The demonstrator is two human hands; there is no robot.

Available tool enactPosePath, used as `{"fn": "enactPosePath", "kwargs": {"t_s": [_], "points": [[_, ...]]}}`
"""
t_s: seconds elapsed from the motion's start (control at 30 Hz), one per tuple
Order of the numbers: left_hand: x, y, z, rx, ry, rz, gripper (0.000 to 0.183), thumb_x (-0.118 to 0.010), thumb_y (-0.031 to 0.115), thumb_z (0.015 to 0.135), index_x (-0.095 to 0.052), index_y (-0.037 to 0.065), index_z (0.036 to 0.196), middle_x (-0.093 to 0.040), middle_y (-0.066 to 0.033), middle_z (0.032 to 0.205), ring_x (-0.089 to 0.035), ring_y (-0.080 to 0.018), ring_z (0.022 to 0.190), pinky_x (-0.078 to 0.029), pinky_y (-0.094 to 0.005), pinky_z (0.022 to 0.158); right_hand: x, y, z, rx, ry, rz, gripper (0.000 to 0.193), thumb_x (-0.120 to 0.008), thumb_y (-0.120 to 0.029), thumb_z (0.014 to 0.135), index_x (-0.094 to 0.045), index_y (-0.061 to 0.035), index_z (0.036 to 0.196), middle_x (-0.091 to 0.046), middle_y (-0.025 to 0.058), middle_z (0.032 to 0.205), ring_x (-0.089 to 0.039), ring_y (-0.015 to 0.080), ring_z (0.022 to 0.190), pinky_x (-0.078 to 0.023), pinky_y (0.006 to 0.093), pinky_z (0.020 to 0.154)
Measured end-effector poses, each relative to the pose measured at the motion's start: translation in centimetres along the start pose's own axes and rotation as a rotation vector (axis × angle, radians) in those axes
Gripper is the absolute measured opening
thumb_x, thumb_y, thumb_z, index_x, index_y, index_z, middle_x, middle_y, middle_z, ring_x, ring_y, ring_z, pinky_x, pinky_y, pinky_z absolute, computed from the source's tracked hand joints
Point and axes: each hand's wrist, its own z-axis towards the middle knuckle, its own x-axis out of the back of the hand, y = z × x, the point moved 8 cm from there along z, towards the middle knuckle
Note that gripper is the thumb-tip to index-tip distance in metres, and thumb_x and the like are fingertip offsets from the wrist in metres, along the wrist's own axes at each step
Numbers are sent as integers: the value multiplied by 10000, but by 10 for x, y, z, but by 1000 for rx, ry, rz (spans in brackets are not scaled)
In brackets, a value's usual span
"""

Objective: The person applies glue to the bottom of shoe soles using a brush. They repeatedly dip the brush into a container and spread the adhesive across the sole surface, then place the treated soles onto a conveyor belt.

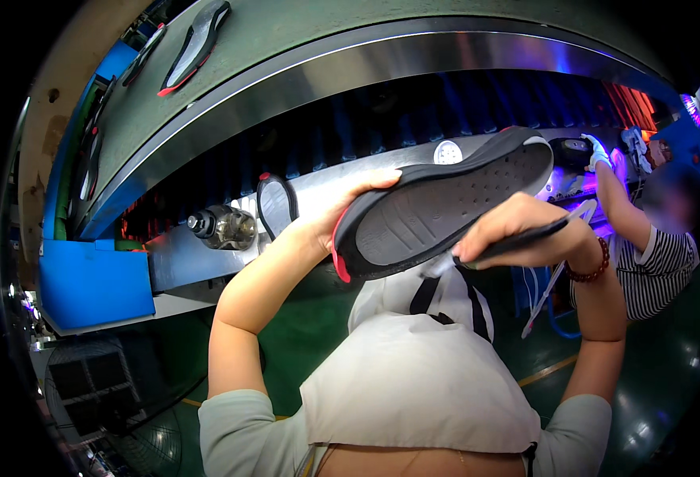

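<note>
A blue box (96, 282) flanked a metal ledge (169, 258) at left, where a dark-capped clear jar (235, 229) sat near another shoe sole (274, 205). The left hand (340, 208) gripped the rim of a red-ended, black-and-grey sole (437, 203), tilted up before the worker's body. The right hand (522, 229) closed around a dark-handled brush (517, 242), its blurred pale tip at the sole's lower edge; contact could not be told. At far right, a co-worker in a striped top (656, 274) extended a gloved hand (598, 151).
</note>
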Motion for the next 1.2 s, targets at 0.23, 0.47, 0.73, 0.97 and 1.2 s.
{"fn": "enactPosePath", "kwargs": {"t_s": [0.23, 0.47, 0.73, 0.97, 1.2], "points": [[7, -1, -6, 2, -21, 24, 385, -565, 235, 698, -520, 3, 1003, -571, -124, 930, -562, -206, 787, -446, -306, 727, -7, 6, -6, -24, -83, -142, 122, -610, -50, 691, -583, 10, 794, -608, 129, 841, -593, 235, 800, -470, 297, 707], [44, 8, -2, -34, 91, 55, 515, -581, 325, 681, -471, 45, 1100, -525, -149, 1032, -542, -240, 873, -435, -340, 779, 7, 15, -9, 9, 143, 80, 168, -603, -14, 662, -580, 7, 827, -607, 126, 810, -591, 227, 774, -460, 274, 699], [36, 19, 45, -364, -548, -243, 734, -334, 640, 725, -335, 112, 1235, -377, -70, 1234, -394, -241, 1091, -305, -387, 916, 35, -40, -15, 167, 611, 27, 216, -637, 18, 624, -592, -9, 833, -601, 115, 847, -573, 207, 773, -439, 273, 723], [46, -29, 114, -175, -383, -180, 857, -211, 726, 678, -277, 95, 1254, -365, -127, 1221, -405, -256, 1080, -351, -411, 884, 14, 89, -27, -113, 944, 619, 170, -572, 13, 707, -584, 29, 876, -606, 98, 845, -559, 104, 759, -440, 200, 695], [49, -21, 132, -232, -266, -234, 771, -263, 677, 721, -369, 73, 1190, -474, -119, 1097, -500, -237, 953, -413, -382, 819, 33, 138, -31, -205, 1162, 553, 157, -583, -10, 713, -577, 33, 863, -604, 98, 835, -563, 112, 751, -445, 205, 701]]}}
